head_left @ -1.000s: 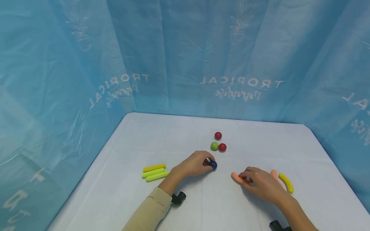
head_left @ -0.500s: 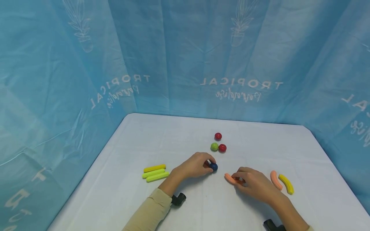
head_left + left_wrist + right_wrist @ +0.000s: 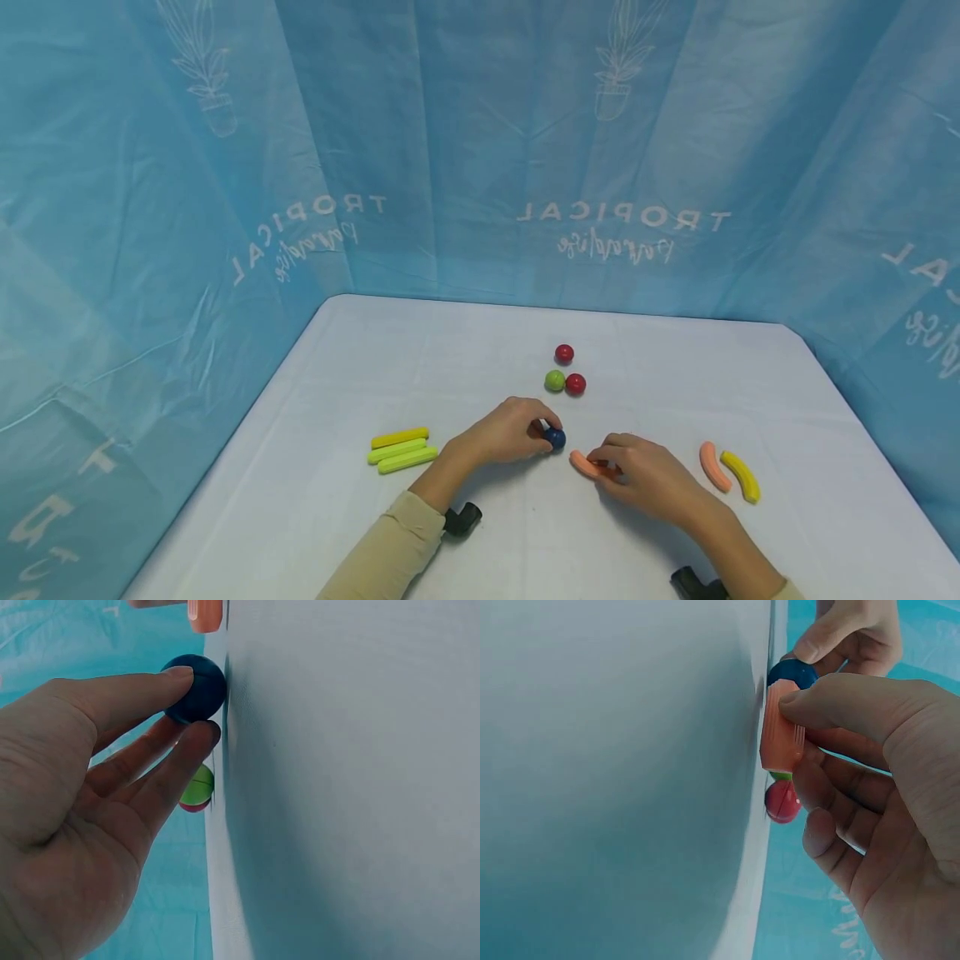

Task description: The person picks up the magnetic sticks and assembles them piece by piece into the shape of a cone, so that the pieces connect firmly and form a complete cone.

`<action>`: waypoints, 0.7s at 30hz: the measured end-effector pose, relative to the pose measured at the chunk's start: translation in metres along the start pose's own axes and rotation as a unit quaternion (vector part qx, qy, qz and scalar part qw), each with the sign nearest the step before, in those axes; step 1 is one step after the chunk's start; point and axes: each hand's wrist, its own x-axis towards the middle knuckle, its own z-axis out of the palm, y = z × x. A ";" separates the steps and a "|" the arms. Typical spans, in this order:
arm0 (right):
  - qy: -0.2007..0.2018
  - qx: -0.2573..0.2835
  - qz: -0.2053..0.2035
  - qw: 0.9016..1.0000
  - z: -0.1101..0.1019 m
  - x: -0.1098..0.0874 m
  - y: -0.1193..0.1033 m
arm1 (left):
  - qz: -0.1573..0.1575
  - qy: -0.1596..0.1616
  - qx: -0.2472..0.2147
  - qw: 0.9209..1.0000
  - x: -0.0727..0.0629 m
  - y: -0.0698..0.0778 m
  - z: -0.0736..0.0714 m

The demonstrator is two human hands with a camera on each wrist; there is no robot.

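Observation:
My left hand [image 3: 507, 431] pinches a dark blue ball [image 3: 555, 439] between thumb and fingertips near the table's middle. In the left wrist view the ball [image 3: 204, 694] sits low, close to the white cloth. A curved, ridged orange stick [image 3: 582, 463] is in my right hand [image 3: 651, 477], with thumb and fingers pinching it just right of the ball. The right wrist view has the stick's ridged side [image 3: 780, 739] facing the camera; whether it touches the cloth is hard to tell. A small gap separates stick and ball in the head view.
Behind the hands lie a green ball [image 3: 554, 381] and two red balls, one red ball [image 3: 575, 384] beside the green. Yellow and lime sticks [image 3: 402, 451] lie at left. Another orange curved stick [image 3: 714, 467] and a yellow one [image 3: 741, 477] lie at right. Blue curtains surround the table.
My right hand has slid left with the orange stick, closer to the blue ball, uncovering the other orange stick at right. My left hand stays nearly in place, still holding the ball.

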 end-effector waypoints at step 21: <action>0.003 0.016 -0.025 1.000 0.004 0.010 -0.010 | 0.002 -0.010 -0.025 1.000 0.001 0.001 0.002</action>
